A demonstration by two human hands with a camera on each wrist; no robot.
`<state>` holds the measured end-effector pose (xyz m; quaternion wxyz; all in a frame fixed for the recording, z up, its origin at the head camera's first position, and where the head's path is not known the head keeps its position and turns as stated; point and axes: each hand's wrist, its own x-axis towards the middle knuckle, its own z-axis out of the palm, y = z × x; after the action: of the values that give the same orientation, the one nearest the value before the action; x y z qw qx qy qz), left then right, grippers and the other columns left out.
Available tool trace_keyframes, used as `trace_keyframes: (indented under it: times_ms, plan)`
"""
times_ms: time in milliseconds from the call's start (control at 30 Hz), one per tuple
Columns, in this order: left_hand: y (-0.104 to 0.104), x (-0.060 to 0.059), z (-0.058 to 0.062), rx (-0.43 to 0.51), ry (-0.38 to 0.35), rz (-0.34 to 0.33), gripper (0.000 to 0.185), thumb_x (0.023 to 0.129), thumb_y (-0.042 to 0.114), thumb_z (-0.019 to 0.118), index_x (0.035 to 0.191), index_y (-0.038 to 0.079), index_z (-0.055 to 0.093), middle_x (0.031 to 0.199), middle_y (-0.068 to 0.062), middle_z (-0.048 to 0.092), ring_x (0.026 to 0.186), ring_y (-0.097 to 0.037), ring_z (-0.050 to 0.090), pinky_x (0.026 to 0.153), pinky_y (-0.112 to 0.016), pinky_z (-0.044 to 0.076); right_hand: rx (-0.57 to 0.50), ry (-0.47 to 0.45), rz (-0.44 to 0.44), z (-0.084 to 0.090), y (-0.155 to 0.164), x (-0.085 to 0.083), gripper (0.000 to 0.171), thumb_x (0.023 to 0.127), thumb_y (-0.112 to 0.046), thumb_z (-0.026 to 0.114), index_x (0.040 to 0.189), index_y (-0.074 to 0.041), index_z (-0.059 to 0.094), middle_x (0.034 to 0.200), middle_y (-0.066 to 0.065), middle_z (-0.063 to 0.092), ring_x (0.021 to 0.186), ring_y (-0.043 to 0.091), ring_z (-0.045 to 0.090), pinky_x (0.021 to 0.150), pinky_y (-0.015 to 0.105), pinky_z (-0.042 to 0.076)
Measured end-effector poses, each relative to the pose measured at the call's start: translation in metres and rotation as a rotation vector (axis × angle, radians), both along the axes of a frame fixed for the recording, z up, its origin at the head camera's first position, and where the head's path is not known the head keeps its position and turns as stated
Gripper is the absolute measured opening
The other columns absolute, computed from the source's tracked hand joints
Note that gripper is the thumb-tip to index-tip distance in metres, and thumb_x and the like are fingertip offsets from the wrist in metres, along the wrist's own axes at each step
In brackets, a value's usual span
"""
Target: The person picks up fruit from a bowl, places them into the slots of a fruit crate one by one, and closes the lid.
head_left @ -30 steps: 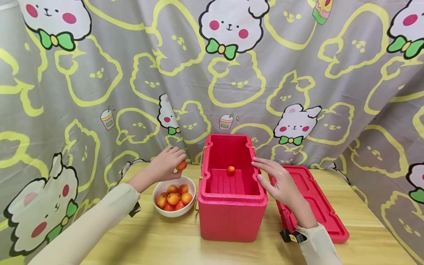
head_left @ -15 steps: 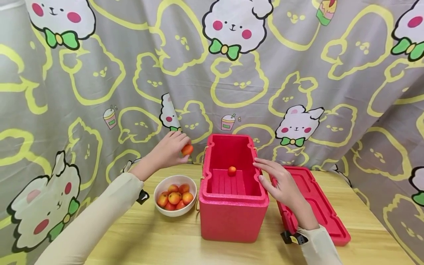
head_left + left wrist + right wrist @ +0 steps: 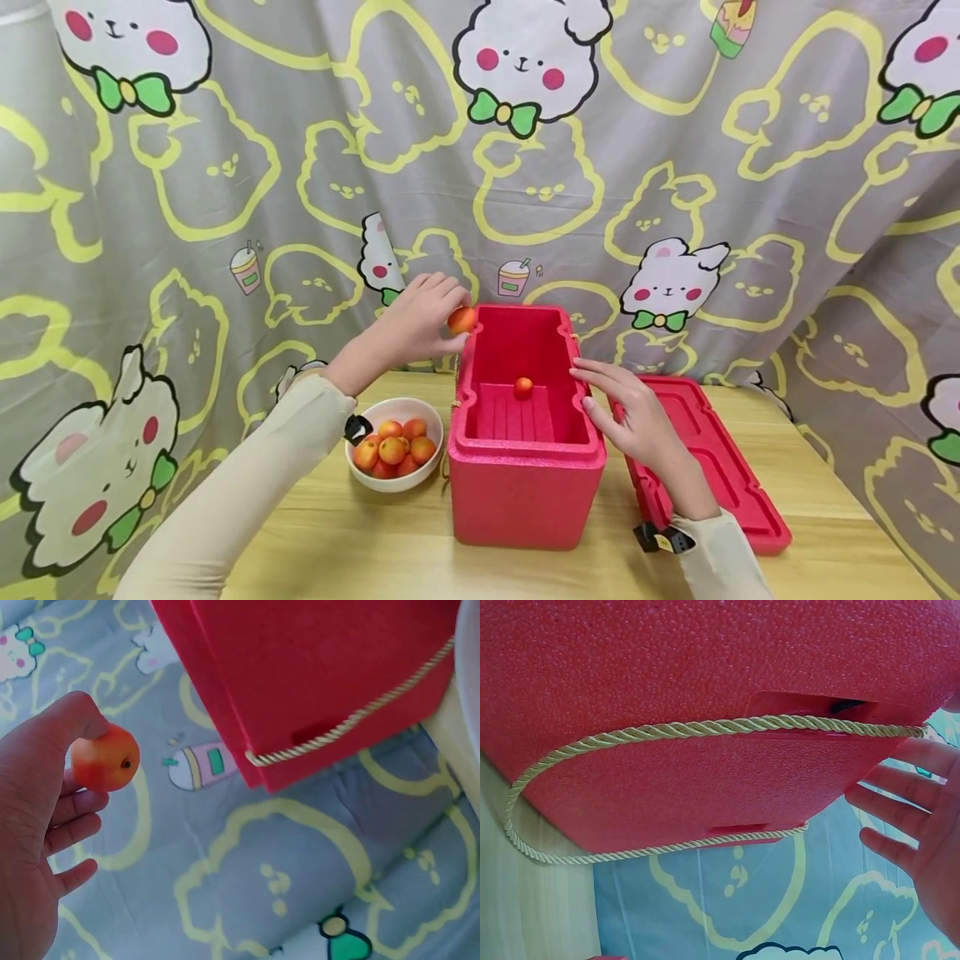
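Between thumb and fingers my left hand (image 3: 414,323) pinches a small orange-red fruit (image 3: 106,759), held up at the left rim of the red foam box (image 3: 525,504). The fruit's kind is unclear; a dark spot marks its end in the left wrist view. One like fruit (image 3: 522,387) lies on the ribbed floor of the box. My right hand (image 3: 637,417) rests on the right rim with its fingers fairly straight, as the right wrist view (image 3: 922,817) hand also suggests. Left of the box, a white bowl (image 3: 401,485) holds several more such fruits (image 3: 392,450).
The red lid (image 3: 738,475) lies flat on the wooden table (image 3: 337,533) to the right of the box. Gold rope handles (image 3: 682,729) hang along the box's sides. A patterned grey curtain (image 3: 420,192) hangs close behind the table.
My left hand has lifted the fruit from above the bowl and carried it up and right to the box's left rim. The right hand stays on the right rim.
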<state>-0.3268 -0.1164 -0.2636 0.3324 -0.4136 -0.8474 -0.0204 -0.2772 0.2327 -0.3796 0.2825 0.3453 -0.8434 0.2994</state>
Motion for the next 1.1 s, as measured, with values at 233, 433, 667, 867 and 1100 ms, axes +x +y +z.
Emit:
trace_keyframes:
  times_ms: [233, 433, 667, 867, 1100]
  plan:
    - [0.024, 0.002, 0.005, -0.082, 0.028, 0.005, 0.029, 0.084, 0.028, 0.073, 0.102, 0.009, 0.062, 0.1, -0.005, 0.061, 0.1, -0.023, 0.055, 0.093, -0.042, 0.046, 0.005, 0.015, 0.0, 0.001, 0.0, -0.001, 0.052, 0.084, -0.015, 0.075, 0.135, -0.015, 0.066, 0.144, 0.006, 0.061, 0.128, 0.026, 0.06, 0.09, 0.055, 0.058]
    - [0.04, 0.002, 0.002, -0.156, 0.035, -0.033, 0.031, 0.081, 0.029, 0.074, 0.103, 0.011, 0.062, 0.101, -0.005, 0.062, 0.101, -0.021, 0.056, 0.093, -0.041, 0.048, 0.005, 0.004, -0.003, 0.0, 0.0, -0.001, 0.051, 0.085, -0.016, 0.074, 0.136, -0.017, 0.066, 0.144, 0.005, 0.061, 0.129, 0.026, 0.059, 0.092, 0.055, 0.057]
    - [0.052, 0.007, -0.005, -0.29, 0.001, -0.025, 0.034, 0.08, 0.033, 0.075, 0.104, 0.013, 0.063, 0.107, -0.004, 0.064, 0.106, -0.021, 0.056, 0.097, -0.04, 0.048, 0.0, -0.005, -0.005, -0.001, 0.0, -0.001, 0.051, 0.085, -0.017, 0.075, 0.136, -0.017, 0.066, 0.144, 0.005, 0.061, 0.129, 0.027, 0.059, 0.092, 0.055, 0.057]
    - [0.057, 0.007, -0.011, -0.381, -0.008, -0.008, 0.038, 0.081, 0.036, 0.076, 0.109, 0.013, 0.065, 0.11, -0.003, 0.066, 0.108, -0.021, 0.056, 0.098, -0.04, 0.048, 0.006, -0.004, -0.003, 0.0, -0.001, 0.0, 0.051, 0.086, -0.016, 0.074, 0.135, -0.015, 0.066, 0.145, 0.006, 0.06, 0.13, 0.027, 0.059, 0.093, 0.055, 0.057]
    - [0.058, 0.012, -0.011, -0.448, -0.048, 0.016, 0.038, 0.082, 0.038, 0.075, 0.11, 0.014, 0.064, 0.111, -0.003, 0.066, 0.11, -0.02, 0.057, 0.099, -0.041, 0.047, 0.003, 0.009, -0.004, 0.0, -0.002, 0.0, 0.05, 0.086, -0.016, 0.074, 0.135, -0.015, 0.066, 0.144, 0.007, 0.061, 0.129, 0.028, 0.059, 0.092, 0.055, 0.057]
